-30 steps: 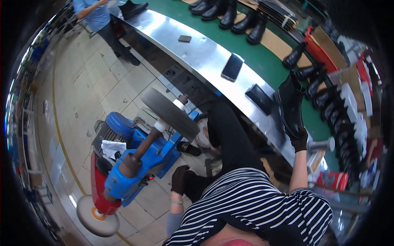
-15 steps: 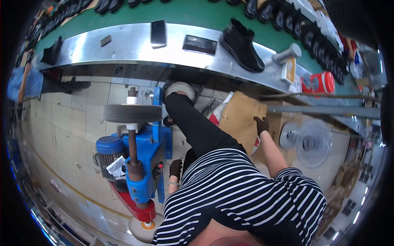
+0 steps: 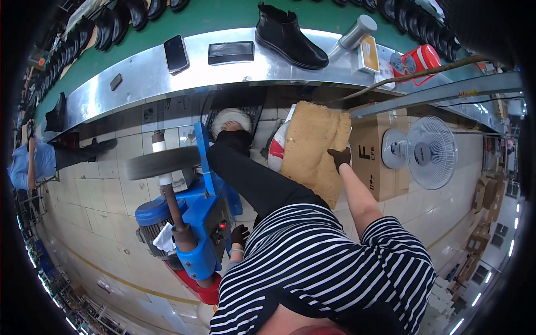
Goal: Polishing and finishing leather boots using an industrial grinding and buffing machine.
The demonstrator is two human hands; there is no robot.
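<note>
While the left hand (image 3: 240, 235) hangs with fingers loosely parted, the right hand (image 3: 340, 158) overlies the tan pad (image 3: 309, 148), its grip indeterminable.

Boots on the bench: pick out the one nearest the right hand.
The boot between the flat black case and the silver cylinder; the other boots are farther back or left.

On the silver metal tabletop (image 3: 142, 72), a black rectangular smartphone (image 3: 176, 54) lies between a small dark block (image 3: 116, 82) and a flat black rectangular case (image 3: 231, 52). Farther right is a red plastic bucket (image 3: 427, 58). A round pale-grey fan (image 3: 431, 152) is just beside a brown cardboard box (image 3: 379, 177). At far left is a person in a blue shirt (image 3: 42, 163).
</note>
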